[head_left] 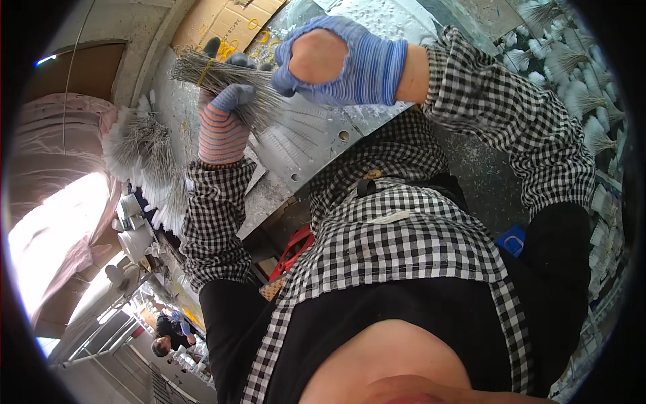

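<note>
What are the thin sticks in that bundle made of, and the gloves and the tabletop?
The bundle of thin rods looks like grey metal wire, stiff and dull, bound by a yellow band; plastic can't be ruled out. The gloves on the left hand and right hand look like knitted striped fabric with darker coated fingertips. The worktop seems to be sheet metal: silvery, shiny, with drilled holes.

So the bench point(316, 145) is the anchor here. Both hands sit above its far end: left hand point(222, 128) and right hand point(336, 60), with the bundle of thin wires point(222, 74) between them. Left of the bench there's a heap of wire bundles point(145, 158). A cardboard sheet point(222, 23) lies behind it, and more tufted bundles point(572, 81) are piled off to its right.
</note>
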The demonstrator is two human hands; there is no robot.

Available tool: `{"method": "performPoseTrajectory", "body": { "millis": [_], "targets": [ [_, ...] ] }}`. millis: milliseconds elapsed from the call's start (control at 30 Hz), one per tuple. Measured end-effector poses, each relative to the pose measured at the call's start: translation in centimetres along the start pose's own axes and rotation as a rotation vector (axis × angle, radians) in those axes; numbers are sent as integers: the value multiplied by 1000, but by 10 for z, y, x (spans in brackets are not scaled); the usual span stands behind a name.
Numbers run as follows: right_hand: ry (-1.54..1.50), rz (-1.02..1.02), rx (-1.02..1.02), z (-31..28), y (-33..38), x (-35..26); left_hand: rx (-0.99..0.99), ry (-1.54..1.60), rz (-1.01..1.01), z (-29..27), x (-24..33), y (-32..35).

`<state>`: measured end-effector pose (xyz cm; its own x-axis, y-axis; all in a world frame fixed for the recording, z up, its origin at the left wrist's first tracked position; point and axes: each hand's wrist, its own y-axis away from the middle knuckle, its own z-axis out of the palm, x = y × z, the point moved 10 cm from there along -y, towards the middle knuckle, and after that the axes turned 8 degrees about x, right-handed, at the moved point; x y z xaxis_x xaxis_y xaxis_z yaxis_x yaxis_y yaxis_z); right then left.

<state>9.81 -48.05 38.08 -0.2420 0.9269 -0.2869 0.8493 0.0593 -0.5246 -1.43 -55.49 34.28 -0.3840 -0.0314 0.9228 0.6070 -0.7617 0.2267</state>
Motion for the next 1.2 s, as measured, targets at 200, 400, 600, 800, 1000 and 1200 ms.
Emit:
{"method": "performPoseTrajectory", "body": {
  "millis": [200,400,600,800,1000,1200],
  "targets": [
    [196,28,73,2,14,6,-96,42,66,12,3,-6],
    [91,252,-63,5,7,25,-144,66,145,23,17,-7],
    [-170,437,-79,2,-5,24,-277,79,304,25,26,-11],
    [-138,463,-49,0,-11,26,-296,48,381,29,34,-15],
    [22,255,102,-15,-5,27,-272,-108,479,49,42,-16],
    [-19,122,245,-32,14,54,-449,-625,590,95,35,-23]
  ]
}}
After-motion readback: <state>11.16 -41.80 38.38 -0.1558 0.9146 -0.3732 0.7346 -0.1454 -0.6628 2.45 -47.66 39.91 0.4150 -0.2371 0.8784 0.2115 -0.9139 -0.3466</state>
